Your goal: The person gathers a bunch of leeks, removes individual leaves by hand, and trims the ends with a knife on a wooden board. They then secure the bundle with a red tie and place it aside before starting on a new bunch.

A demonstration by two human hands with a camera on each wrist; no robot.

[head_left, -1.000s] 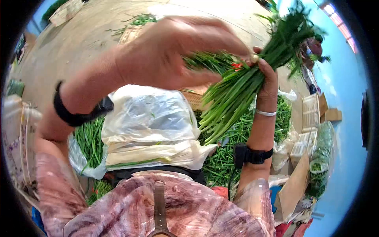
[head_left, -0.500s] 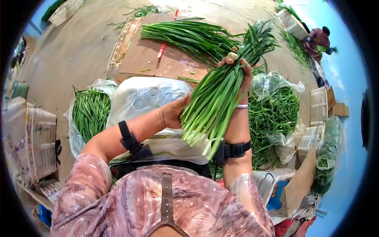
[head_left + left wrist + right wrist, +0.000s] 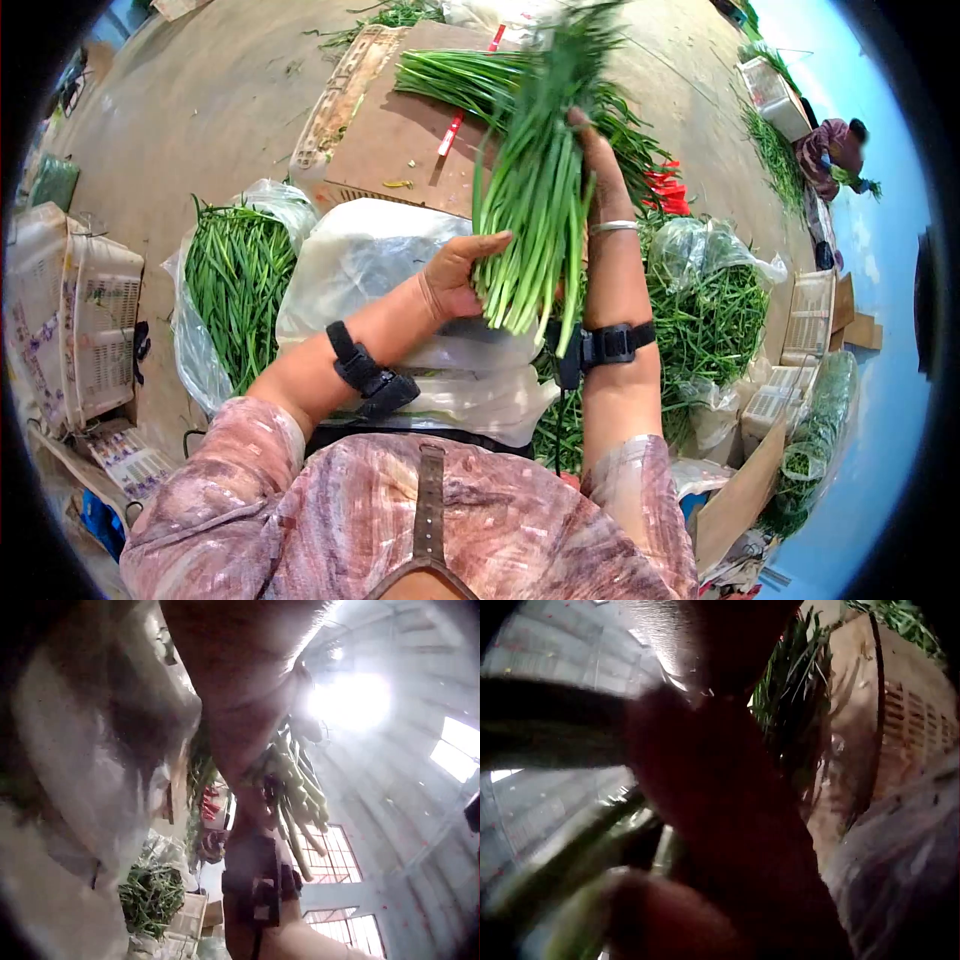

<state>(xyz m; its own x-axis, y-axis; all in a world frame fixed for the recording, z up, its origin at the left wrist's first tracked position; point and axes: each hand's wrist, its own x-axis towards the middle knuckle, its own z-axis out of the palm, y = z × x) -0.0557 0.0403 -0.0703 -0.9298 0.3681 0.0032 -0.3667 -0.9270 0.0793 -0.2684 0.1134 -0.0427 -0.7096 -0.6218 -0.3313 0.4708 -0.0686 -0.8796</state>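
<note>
A thick bunch of garlic chives [image 3: 535,225] stands near upright before me in the head view, pale stalk ends down, its leafy top blurred. My right hand [image 3: 602,170] grips the bunch from its right side; most of the fingers are hidden behind the leaves. Lower down on the left, my left hand [image 3: 462,272] holds the stalks, thumb along the front edge and fingers behind. The pale stalk ends [image 3: 300,787] show past the left hand in the left wrist view. Behind the held bunch, other chives [image 3: 450,80] lie across a brown board [image 3: 385,150].
White plastic [image 3: 350,240] covers my lap. Bags of loose chives stand on the left [image 3: 240,280] and right [image 3: 705,320]. A red strip [image 3: 452,132] crosses the board, and red ties [image 3: 668,188] lie at its right. Another person [image 3: 832,155] is at the far right.
The left hand has come down from above the bunch to its lower stalks. The bunch has swung from a slant to nearly upright and moved left, still in the right hand.
</note>
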